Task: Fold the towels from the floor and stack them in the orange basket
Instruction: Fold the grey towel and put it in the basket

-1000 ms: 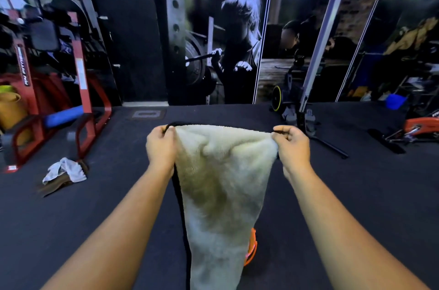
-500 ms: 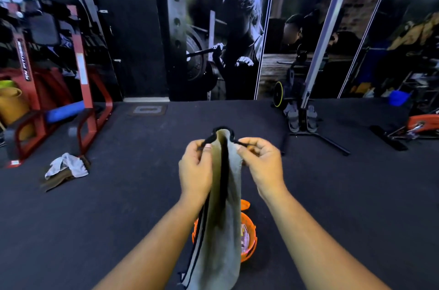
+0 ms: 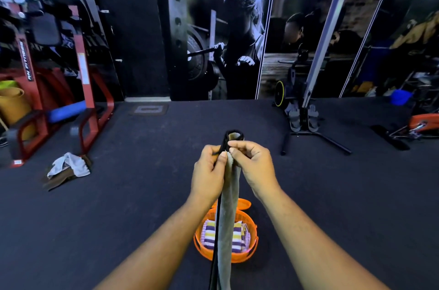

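The basket point(image 3: 226, 239) sits on the floor point(image 3: 118, 230) just below the arms, a striped towel point(image 3: 209, 235) already in it. A grey towel point(image 3: 228, 206) hangs over it, halved lengthways, probably so the next fold can drop straight in. The left hand point(image 3: 207, 174) and right hand point(image 3: 255, 168) meet at its top, both pinching the matched corners to keep the edges aligned. Its lower end is cut off. Farther left, 1 crumpled pile point(image 3: 67, 168) waits; how many towels it holds is unclear.

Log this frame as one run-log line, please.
step: folding | left hand + right hand: pinch cream towel, halved lengthwise | orange basket: striped towel inside | floor: crumpled towels left
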The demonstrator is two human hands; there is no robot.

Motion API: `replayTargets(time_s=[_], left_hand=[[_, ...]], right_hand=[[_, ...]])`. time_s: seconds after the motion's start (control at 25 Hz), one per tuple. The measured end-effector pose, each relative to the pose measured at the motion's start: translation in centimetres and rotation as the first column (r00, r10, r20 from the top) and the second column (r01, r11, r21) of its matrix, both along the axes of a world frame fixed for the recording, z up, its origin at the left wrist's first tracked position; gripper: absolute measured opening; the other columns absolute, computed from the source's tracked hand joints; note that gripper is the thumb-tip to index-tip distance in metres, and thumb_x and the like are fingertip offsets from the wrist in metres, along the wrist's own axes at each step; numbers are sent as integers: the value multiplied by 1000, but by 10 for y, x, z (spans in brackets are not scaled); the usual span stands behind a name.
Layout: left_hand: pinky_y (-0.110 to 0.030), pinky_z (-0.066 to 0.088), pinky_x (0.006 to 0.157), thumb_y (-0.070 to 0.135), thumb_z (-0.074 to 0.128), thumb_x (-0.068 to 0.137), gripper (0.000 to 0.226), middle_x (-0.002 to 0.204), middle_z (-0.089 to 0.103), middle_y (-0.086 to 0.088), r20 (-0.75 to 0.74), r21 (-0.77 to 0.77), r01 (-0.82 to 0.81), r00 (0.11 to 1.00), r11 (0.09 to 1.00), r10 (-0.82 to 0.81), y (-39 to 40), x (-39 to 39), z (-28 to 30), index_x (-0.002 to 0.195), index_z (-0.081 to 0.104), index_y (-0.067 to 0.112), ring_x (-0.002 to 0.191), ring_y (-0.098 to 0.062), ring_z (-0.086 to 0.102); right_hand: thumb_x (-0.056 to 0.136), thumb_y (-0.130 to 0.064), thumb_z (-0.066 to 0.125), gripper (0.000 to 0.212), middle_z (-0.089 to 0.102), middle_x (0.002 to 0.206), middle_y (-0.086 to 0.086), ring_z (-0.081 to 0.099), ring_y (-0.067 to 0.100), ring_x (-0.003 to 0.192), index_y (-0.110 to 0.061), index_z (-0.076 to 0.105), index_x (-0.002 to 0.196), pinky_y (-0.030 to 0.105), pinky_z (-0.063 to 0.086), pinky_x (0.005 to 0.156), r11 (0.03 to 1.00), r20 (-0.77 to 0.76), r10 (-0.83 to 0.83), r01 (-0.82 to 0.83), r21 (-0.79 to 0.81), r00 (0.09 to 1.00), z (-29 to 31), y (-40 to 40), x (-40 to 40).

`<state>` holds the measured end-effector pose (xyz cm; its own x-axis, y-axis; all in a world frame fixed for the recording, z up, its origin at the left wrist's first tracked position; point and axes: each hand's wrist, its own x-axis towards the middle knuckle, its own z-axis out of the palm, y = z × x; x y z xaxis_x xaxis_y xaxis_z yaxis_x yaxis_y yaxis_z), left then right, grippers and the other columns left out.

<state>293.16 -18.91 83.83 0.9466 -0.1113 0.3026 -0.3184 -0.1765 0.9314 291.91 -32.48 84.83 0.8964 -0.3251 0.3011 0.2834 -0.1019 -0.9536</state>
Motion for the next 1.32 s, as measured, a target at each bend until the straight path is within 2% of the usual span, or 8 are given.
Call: replayTargets(time_s=[0.2, 0.32, 0.48, 0.6, 0.84, 1.0, 1.16, 1.32], left_hand=[[-34, 61, 87, 8, 77, 89, 37, 104, 77, 3, -10, 24, 143, 990, 989, -142, 9, 9, 5, 117, 57, 21, 99, -8, 74], [-39, 60, 81, 1, 67, 94, 22, 93, 75, 4, -7, 33, 168, 986, 985, -168, 18, 23, 12, 109, 63, 17, 88, -11, 71], [-30, 56, 76, 2, 55, 103, 17, 96, 71, 0, -77, -97, 281, 954, 955, -288, 33, 29, 27, 118, 62, 7, 87, -12, 66], [-24, 55, 74, 6, 53, 105, 17, 99, 74, 4, -67, -164, 269, 957, 949, -282, 43, 36, 41, 117, 63, 12, 91, -9, 69], [-33, 59, 87, 23, 59, 103, 23, 112, 74, -9, 24, -254, 162, 987, 953, -162, 48, 49, 58, 122, 63, 10, 102, -18, 71], [-32, 60, 88, 32, 90, 75, 59, 119, 75, -1, -185, -207, 261, 936, 943, -299, 52, 46, 33, 127, 65, 17, 110, -16, 71], [-39, 59, 96, 27, 85, 82, 40, 114, 78, 1, -359, -53, 346, 869, 937, -341, 47, 37, -2, 118, 72, 15, 113, -21, 71], [-42, 59, 94, 23, 78, 91, 29, 112, 78, -5, -231, -199, 278, 919, 940, -320, 26, 39, 31, 117, 73, 11, 108, -22, 74]], right_hand=[[98, -2, 62, 11, 79, 96, 12, 74, 21, 89, -8, 71, 104, 31, 59, 79, 956, -35, 156, -142, 257, 987, 5, -5, 3], [100, -1, 58, 23, 77, 102, 12, 73, 20, 95, -10, 65, 120, 36, 60, 85, 989, -75, 108, -99, 113, 991, 0, -21, 12], [90, -32, 75, 56, 67, 123, -6, 62, 5, 110, -22, 52, 140, 22, 51, 87, 981, -228, 187, -193, -6, 956, -8, -43, 12], [93, -16, 72, 25, 76, 114, 1, 71, 13, 107, -15, 70, 118, 33, 57, 90, 979, -120, 203, -204, 4, 972, -1, -43, 12], [98, -16, 68, 18, 75, 115, 1, 69, 21, 111, -26, 70, 113, 39, 58, 93, 983, 67, 182, -182, 0, 981, 36, -27, 22], [98, -12, 67, 14, 76, 112, 5, 71, 22, 107, -16, 69, 111, 37, 58, 89, 975, 110, 181, -193, 112, 977, 56, -15, 29], [98, -18, 68, 9, 74, 107, 12, 71, 24, 100, -11, 69, 104, 45, 58, 92, 967, 105, 97, -118, 224, 990, 72, -22, 40], [81, -70, 61, 74, 68, 131, 5, 65, 20, 120, -16, 58, 131, 47, 54, 102, 942, -91, 280, -255, 220, 956, 6, -43, 28]])
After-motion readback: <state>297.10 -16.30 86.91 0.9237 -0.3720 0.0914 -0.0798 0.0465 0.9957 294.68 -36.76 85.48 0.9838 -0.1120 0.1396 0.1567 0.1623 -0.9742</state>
